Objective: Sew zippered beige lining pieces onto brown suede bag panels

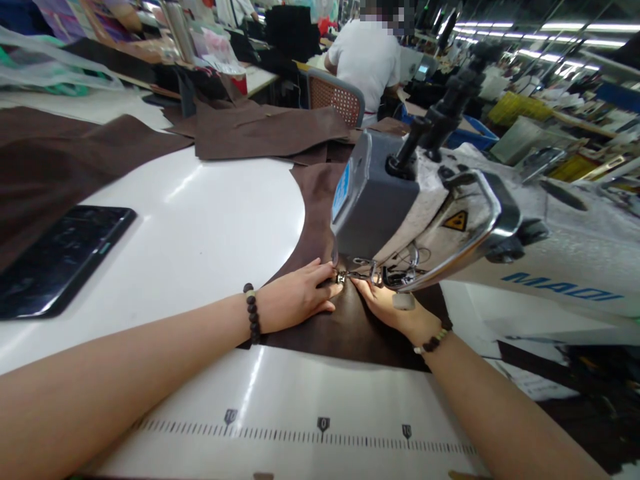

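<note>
Dark brown fabric lies under the head of a sewing machine and spreads back over the white table. My left hand rests on it with fingers apart, the fingertips just left of the presser foot. On the right side of the foot, my right hand lies on the same fabric, its fingers stretched toward the needle area and partly hidden by the machine head. Each wrist wears a beaded bracelet.
A black phone lies at the left on the white table. More brown fabric pieces lie at the back. Beyond, a person in a white shirt sits on a chair. A printed ruler runs along the front edge.
</note>
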`<state>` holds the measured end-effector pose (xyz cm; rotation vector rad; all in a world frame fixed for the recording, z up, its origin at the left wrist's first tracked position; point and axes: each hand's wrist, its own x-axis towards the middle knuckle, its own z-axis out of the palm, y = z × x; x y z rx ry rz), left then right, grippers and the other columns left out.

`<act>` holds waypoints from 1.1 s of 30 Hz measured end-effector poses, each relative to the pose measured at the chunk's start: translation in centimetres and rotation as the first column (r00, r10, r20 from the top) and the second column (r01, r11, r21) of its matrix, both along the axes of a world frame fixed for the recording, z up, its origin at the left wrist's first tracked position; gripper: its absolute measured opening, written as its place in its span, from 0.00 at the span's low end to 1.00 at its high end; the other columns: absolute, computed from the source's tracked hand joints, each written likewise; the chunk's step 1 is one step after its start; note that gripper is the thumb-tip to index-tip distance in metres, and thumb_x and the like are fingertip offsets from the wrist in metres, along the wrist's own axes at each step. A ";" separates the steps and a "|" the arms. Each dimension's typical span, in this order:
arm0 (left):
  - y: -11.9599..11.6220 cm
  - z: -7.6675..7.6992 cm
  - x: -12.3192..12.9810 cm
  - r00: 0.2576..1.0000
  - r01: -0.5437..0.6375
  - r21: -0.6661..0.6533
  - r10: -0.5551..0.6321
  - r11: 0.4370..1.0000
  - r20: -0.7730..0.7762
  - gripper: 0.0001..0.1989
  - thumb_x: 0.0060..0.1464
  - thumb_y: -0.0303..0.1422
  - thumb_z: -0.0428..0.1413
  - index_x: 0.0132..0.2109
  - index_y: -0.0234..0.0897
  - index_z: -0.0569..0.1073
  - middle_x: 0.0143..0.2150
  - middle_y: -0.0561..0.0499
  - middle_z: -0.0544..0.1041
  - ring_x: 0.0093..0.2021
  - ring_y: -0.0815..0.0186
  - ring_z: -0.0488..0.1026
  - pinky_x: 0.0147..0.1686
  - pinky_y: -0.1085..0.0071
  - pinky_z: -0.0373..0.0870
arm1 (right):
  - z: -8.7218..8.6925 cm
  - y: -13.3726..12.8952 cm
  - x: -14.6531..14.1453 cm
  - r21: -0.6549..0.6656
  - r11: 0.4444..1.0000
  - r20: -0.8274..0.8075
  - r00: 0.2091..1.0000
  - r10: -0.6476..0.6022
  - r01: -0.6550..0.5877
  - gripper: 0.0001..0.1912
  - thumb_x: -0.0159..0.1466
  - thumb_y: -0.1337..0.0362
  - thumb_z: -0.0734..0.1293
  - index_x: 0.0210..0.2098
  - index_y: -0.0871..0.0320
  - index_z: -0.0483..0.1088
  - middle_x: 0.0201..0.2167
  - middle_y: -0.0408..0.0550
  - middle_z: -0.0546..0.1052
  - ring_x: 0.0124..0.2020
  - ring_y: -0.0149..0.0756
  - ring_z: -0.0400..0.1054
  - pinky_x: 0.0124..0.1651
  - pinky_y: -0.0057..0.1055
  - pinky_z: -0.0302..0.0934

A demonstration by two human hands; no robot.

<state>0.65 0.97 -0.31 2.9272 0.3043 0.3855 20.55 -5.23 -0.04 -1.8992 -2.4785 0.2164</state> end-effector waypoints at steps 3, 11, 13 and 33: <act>0.2 0.1 -0.2 1.000 0.019 0.023 -0.019 1.000 0.007 0.17 0.60 0.36 0.46 0.50 0.30 0.68 0.50 0.38 0.65 0.52 0.57 0.62 0.54 0.58 0.58 | -0.1 0.1 1.2 0.025 0.999 -0.052 0.998 -0.026 0.028 0.13 0.62 0.70 0.56 0.32 0.60 0.72 0.36 0.48 0.76 0.40 0.35 0.68 0.45 0.28 0.60; 1.3 2.1 -1.5 0.996 -0.006 0.108 0.016 0.994 -0.091 0.13 0.60 0.33 0.47 0.47 0.32 0.70 0.50 0.41 0.68 0.50 0.58 0.64 0.52 0.59 0.61 | 1.3 -7.1 -1.3 0.233 0.941 0.187 0.939 -0.289 0.244 0.22 0.60 0.60 0.62 0.50 0.67 0.65 0.48 0.61 0.69 0.48 0.47 0.63 0.49 0.39 0.60; 0.7 2.5 -1.5 0.994 -0.059 0.095 0.067 0.994 -0.082 0.13 0.60 0.34 0.47 0.45 0.32 0.72 0.47 0.42 0.69 0.46 0.59 0.67 0.48 0.62 0.64 | 1.8 -10.0 -3.4 0.247 0.939 0.244 0.922 -0.300 0.240 0.24 0.58 0.58 0.63 0.51 0.66 0.65 0.48 0.65 0.69 0.44 0.48 0.66 0.43 0.39 0.64; -2.8 1.4 0.9 0.956 -0.246 0.078 0.255 0.966 -0.143 0.32 0.47 0.49 0.54 0.47 0.22 0.68 0.45 0.39 0.68 0.48 0.57 0.65 0.50 0.68 0.62 | 0.2 -5.5 -4.6 0.140 0.958 -0.081 0.967 -0.240 0.250 0.24 0.64 0.63 0.55 0.59 0.60 0.54 0.60 0.50 0.57 0.60 0.42 0.50 0.59 0.47 0.48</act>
